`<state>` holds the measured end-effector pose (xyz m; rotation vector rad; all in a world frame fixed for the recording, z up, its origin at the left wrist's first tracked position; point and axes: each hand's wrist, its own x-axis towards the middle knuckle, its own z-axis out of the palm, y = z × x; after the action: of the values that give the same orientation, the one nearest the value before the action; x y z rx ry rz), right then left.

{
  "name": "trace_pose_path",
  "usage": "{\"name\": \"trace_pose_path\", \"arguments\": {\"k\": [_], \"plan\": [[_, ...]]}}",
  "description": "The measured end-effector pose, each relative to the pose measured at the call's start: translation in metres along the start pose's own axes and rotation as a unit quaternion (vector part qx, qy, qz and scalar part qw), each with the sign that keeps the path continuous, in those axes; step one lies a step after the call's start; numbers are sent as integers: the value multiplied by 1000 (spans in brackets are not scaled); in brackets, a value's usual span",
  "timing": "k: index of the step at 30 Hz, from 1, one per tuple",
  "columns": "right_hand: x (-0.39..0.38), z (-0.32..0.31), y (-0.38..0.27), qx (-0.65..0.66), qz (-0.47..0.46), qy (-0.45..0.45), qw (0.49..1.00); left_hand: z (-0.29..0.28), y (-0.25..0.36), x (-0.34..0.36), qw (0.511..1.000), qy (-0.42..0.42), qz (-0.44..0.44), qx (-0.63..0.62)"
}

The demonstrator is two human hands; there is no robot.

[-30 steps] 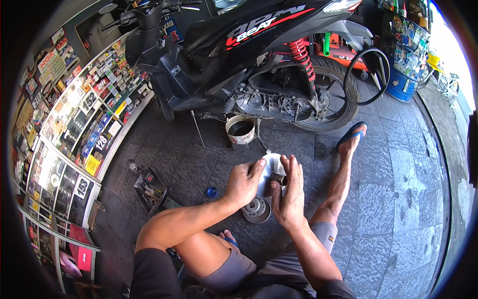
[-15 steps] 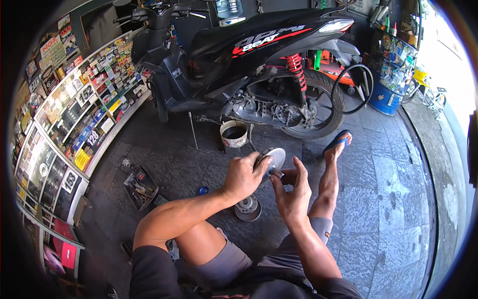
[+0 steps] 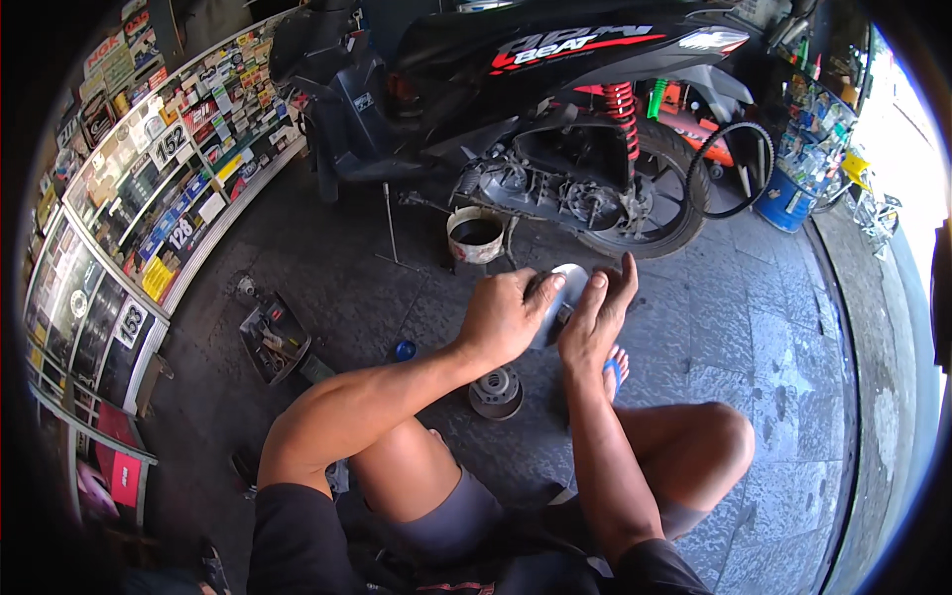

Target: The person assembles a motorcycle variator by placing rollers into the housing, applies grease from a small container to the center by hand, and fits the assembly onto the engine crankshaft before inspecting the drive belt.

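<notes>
A shiny round metal pulley disc (image 3: pixel 570 273) is held up in front of me, tilted nearly edge-on. My left hand (image 3: pixel 499 315) is closed on its left side, the thumb lying over the face. My right hand (image 3: pixel 592 322) rests against the other side, thumb and fingers stretched upward. Between the disc and the right palm sits a small dark round piece (image 3: pixel 563 312), partly covered. On the floor below the hands stands a round metal drum-like part (image 3: pixel 496 393).
A black scooter (image 3: pixel 555 74) with its side casing exposed stands ahead, a black belt (image 3: pixel 766 169) hanging near its rear wheel (image 3: pixel 684 198). Beneath it are an oily bucket (image 3: pixel 476 234) and a T-handle wrench (image 3: pixel 390 228). A tool tray (image 3: pixel 274 339) and blue cap (image 3: pixel 405 350) lie left.
My right hand has gone from pinching the small piece to lying along the disc with straightened fingers. The disc has turned more edge-on. My right leg has bent, drawing the foot in.
</notes>
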<state>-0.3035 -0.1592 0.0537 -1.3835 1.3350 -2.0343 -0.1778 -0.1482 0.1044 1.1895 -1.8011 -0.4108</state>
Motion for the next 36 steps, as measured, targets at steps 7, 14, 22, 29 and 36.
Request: {"name": "trace_pose_path", "arguments": {"k": [7,14,22,29,36], "plan": [[75,85,106,-30,86,-315,945,-46,-83,5,990,13,-136,47],[171,131,186,-246,3,-527,813,-63,-159,-28,968,-26,-242,56],[168,225,292,-172,30,-429,886,-30,-217,-13,934,-117,-337,-34],[174,279,336,-315,17,-372,873,-5,-266,23,927,-104,-357,-52],[152,242,341,-172,52,-379,908,30,-296,59,922,-49,-369,-105]]}}
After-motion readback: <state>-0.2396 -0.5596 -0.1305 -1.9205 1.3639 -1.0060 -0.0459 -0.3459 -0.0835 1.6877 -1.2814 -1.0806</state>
